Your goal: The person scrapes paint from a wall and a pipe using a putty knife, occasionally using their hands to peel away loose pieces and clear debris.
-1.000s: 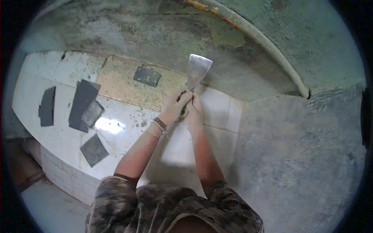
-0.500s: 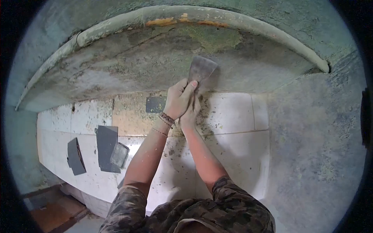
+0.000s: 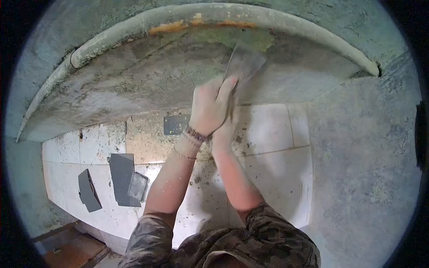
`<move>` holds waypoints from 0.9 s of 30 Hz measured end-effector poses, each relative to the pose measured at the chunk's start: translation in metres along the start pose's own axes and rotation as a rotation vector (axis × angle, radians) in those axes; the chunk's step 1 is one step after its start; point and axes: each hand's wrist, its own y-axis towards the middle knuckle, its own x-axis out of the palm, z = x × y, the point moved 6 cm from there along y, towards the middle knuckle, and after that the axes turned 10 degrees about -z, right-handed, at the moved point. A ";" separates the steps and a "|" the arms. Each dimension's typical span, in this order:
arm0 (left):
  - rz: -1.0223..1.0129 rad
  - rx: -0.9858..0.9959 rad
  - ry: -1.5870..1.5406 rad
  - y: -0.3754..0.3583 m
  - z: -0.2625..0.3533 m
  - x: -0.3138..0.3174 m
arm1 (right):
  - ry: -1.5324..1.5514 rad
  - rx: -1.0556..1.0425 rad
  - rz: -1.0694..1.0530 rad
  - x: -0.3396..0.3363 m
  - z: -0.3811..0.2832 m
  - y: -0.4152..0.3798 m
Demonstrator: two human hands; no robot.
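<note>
A wide flat scraper blade (image 3: 246, 61), slightly blurred, lies against the stained wall (image 3: 174, 67) below the pipe. Wrapped round its lower end is my left hand (image 3: 209, 105), with a beaded bracelet at the wrist and the thumb pointing up along the tool. Close behind and to the right, my right hand (image 3: 227, 123) is closed round the same scraper, its fingers partly hidden by the left hand. Both hands are dusty and touch each other.
A curved pipe (image 3: 210, 13) with orange patches runs along the top. White tiles (image 3: 268, 129) below carry crumbs of debris. Dark flat pieces (image 3: 121, 178) and a grey block (image 3: 137, 186) lie at the left. A rough wall (image 3: 353, 165) stands at the right.
Both hands and the scraper have moved up the wall and slightly right, nearer the pipe. The view has shifted a little.
</note>
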 end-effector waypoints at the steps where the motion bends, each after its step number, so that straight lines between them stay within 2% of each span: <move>1: 0.037 0.117 0.061 0.005 0.026 -0.003 | 0.009 0.033 0.003 0.005 -0.025 0.004; 2: 0.012 0.072 -0.032 0.010 0.037 -0.001 | 0.031 -0.024 -0.087 0.010 -0.040 0.010; 3: 0.013 0.074 -0.033 0.009 0.035 0.000 | 0.030 -0.026 -0.089 0.007 -0.035 0.009; 5: 0.065 0.118 0.040 0.003 0.019 0.002 | -0.006 -0.111 -0.025 0.000 -0.022 0.005; 7: 0.062 0.133 0.084 -0.016 -0.010 0.009 | -0.082 -0.101 -0.007 -0.006 -0.013 -0.014; 9: 0.094 -0.159 -0.115 -0.031 -0.042 0.014 | -0.147 0.010 -0.018 -0.015 0.007 -0.021; 10: 0.133 -0.035 -0.047 -0.028 -0.033 0.012 | -0.237 0.018 -0.005 -0.016 0.002 -0.022; 13: 0.109 0.009 0.014 -0.007 -0.001 0.006 | -0.089 -0.027 -0.046 -0.002 -0.026 -0.004; 15: 0.089 -0.024 -0.021 -0.002 0.003 0.006 | -0.054 -0.009 -0.066 -0.004 -0.023 0.002; 17: 0.089 -0.001 0.007 -0.007 -0.015 0.014 | -0.172 -0.135 -0.059 -0.009 -0.024 -0.003; 18: 0.083 -0.017 -0.012 -0.014 -0.027 0.019 | -0.250 -0.101 -0.060 -0.028 0.007 -0.005; 21: 0.107 -0.080 -0.049 -0.021 -0.043 0.028 | -0.176 -0.013 -0.002 -0.030 0.000 -0.012; 25: 0.100 0.020 0.011 -0.002 0.004 0.016 | -0.072 -0.050 -0.016 -0.017 -0.022 0.004; 27: 0.061 0.007 -0.041 0.000 0.011 0.016 | -0.190 -0.056 -0.045 -0.018 -0.024 0.007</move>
